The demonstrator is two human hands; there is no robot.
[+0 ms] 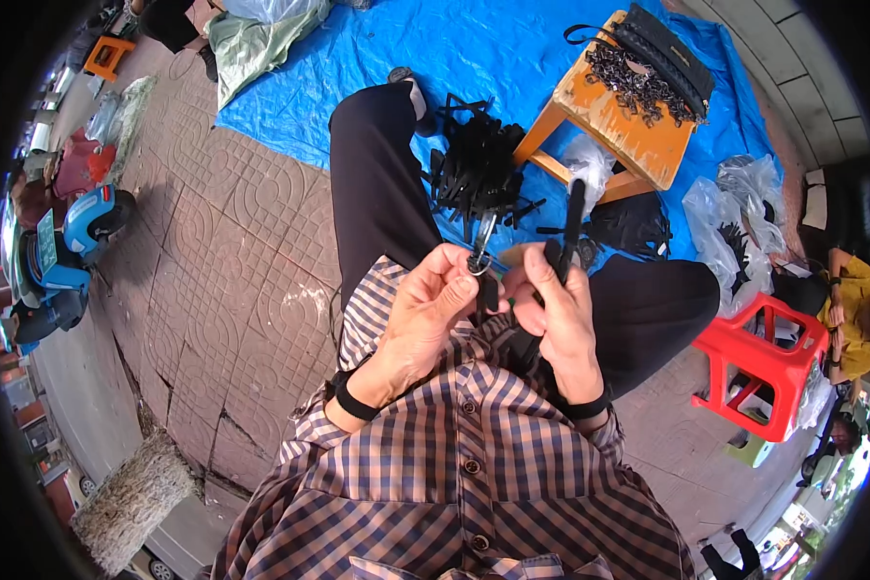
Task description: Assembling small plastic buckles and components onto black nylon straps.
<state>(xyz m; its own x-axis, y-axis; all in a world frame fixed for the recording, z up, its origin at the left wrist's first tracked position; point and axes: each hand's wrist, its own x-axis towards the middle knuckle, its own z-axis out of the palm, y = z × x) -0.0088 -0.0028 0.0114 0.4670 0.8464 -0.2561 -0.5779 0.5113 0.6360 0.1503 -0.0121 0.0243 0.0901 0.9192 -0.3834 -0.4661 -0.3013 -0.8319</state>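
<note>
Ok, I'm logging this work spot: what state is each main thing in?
Left hand: pinching a metal clasp
Right hand: closed on a black strip
Strip pile: loose, tangled
Blue tarp: spread, wrinkled
Wooden stool: upright, paint worn
Small dark pieces: heaped on stool
Black pouch: lying on stool; closure unclear
Blue scooter: standing

L hand [427, 298] pinching, thumb nr index; R hand [559, 314] curled in grip, thumb fwd. Hands v. close tog.; wrists [385, 369] & forearms [342, 414] behind, angled inward.
</note>
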